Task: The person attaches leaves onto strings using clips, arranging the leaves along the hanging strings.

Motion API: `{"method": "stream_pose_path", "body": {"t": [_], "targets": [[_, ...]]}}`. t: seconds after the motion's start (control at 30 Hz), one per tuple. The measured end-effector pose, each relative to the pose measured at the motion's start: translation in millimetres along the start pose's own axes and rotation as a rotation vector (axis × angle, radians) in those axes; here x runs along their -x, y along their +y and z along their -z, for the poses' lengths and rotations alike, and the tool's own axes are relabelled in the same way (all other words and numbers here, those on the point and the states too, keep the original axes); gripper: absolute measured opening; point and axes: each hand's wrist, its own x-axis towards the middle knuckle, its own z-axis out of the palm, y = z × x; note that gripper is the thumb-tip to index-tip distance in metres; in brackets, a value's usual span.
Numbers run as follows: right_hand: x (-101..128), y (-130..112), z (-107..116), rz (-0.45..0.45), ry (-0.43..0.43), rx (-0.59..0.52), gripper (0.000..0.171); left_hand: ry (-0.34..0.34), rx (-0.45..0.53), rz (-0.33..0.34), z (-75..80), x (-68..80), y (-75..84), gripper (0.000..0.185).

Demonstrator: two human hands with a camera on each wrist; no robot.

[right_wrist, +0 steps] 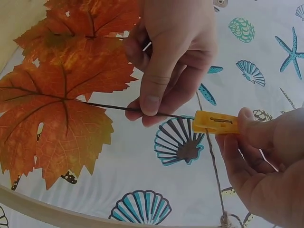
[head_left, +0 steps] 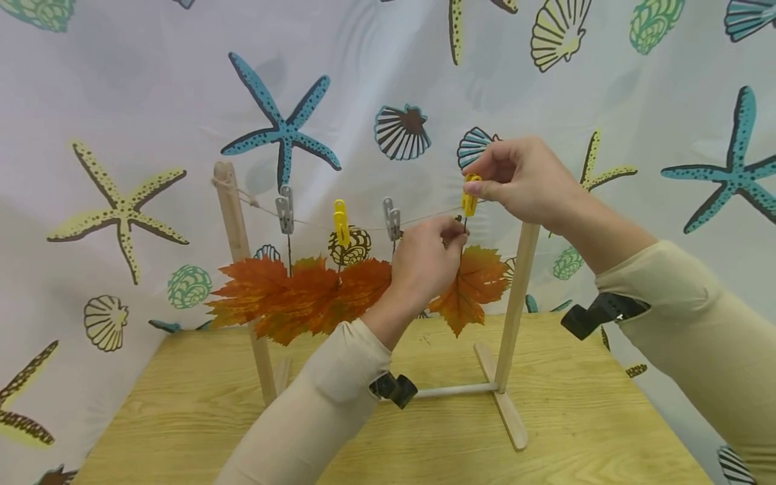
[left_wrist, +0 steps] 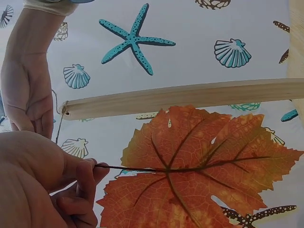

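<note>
- A string runs between two wooden posts, the left post and the right post.
- The posts stand on a yellow wooden surface.
- Four pegs sit on the string: two grey and two yellow.
- From left to right they are a grey peg, a yellow peg, a second grey peg and a second yellow peg.
- The right hand pinches the second yellow peg at the string, near the right post. Its fingers are curled round the peg.
- The left hand is just below the string. Its fingers pinch the thin dark stem of an orange leaf.
- The tip of the stem meets the open end of the second yellow peg, as the right wrist view shows.
- This leaf hangs down under the left hand, close to the right post.
- More orange leaves hang in a bunch under the other three pegs. They overlap, so a sure count cannot be made.
- A cloth with starfish and shells hangs behind it all.
</note>
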Motion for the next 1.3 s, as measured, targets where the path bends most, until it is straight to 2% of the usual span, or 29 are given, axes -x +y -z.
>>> {"method": "stream_pose_path", "body": {"t": [0.3,0.5,0.73,0.9,1.13,1.3], "targets": [[1.1,3.8,-4.6,0.013,-0.019,0.010,0.017,-0.019,0.095,0.019,4.8,-2.7,3.5,0.014],[1.1,3.8,-4.7,-0.006,-0.035,0.049,0.024,0.001,0.124,0.038,5.2,-0.9,4.5,0.015],[1.4,2.1,-4.4,-0.076,-0.066,0.116,0.037,0.027,0.140,0.043,3.1,1.5,0.3,0.016],[-0.5,-1.2,-5.6,-0.074,-0.084,0.155,0.039,0.050,0.121,0.033,2.0,1.5,-3.4,0.014],[-0.6,-3.2,-6.4,-0.098,-0.093,0.161,0.042,0.036,0.086,0.055,0.0,3.5,-3.5,0.013],[1.8,-3.6,-4.0,-0.109,-0.081,0.159,0.045,0.042,0.106,0.035,-0.4,6.3,-4.1,0.015]]}}
